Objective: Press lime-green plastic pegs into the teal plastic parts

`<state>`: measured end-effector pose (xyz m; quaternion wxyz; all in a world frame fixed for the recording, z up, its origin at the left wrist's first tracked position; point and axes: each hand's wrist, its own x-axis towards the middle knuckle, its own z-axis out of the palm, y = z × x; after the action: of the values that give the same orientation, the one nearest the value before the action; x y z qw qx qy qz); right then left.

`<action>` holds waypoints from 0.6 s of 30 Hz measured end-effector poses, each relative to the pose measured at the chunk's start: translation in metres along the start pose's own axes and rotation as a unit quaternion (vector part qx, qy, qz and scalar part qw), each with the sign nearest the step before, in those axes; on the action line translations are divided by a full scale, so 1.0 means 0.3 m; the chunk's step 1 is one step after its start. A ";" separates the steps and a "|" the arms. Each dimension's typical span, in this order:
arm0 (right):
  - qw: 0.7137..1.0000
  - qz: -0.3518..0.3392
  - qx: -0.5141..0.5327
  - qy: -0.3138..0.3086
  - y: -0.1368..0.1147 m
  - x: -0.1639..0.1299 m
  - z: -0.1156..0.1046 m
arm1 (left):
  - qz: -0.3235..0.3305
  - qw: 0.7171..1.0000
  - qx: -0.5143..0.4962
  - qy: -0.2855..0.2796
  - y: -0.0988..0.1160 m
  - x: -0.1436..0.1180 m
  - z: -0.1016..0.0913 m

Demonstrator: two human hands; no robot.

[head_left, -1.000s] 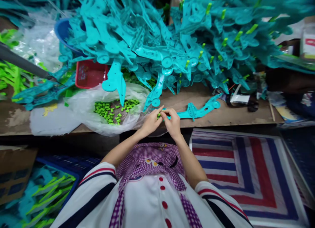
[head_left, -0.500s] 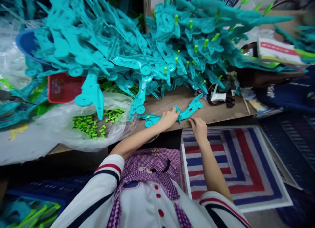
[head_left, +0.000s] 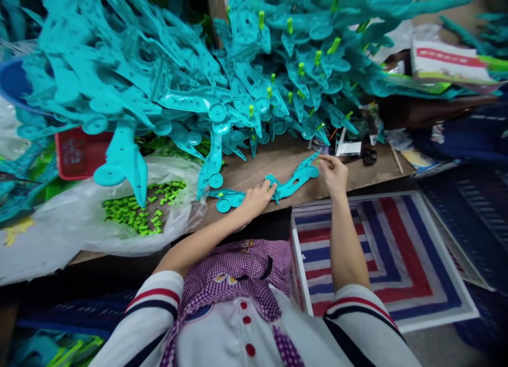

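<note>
While hands (head_left: 293,184) grip teal part (head_left: 296,179), bench edge (head_left: 357,184) near.

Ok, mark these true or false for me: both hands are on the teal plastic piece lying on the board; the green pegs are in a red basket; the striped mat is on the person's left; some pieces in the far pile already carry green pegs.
1. Both hands are on the teal plastic piece on the board: true. The left hand rests at its middle, the right hand at its far end.
2. The green pegs are in a red basket: false. They lie in a clear plastic bag; the red basket sits behind it.
3. The striped mat is on the person's left: false. It lies on the right.
4. Some pieces in the teal pile carry green pegs: true.
</note>
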<state>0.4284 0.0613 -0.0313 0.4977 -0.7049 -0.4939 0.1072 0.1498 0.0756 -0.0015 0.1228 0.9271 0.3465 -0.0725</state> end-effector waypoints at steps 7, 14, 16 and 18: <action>1.000 -0.005 0.003 0.001 0.059 -0.019 0.056 | -0.008 1.000 0.001 0.010 -0.003 -0.002 0.020; 0.998 -0.034 -0.044 -0.012 0.033 -0.013 0.033 | 0.001 1.000 0.017 0.004 -0.005 -0.001 0.022; 0.997 -0.050 -0.056 -0.036 0.023 -0.008 0.028 | 0.003 1.000 0.021 0.004 -0.005 0.000 0.023; 0.993 -0.064 -0.076 -0.063 0.014 0.003 0.025 | 0.004 1.000 0.016 0.006 -0.005 0.000 0.025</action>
<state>0.4265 0.0665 -0.0381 0.4166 -0.6993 -0.5753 0.0812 0.1484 0.0747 -0.0088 0.1059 0.9309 0.3421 -0.0724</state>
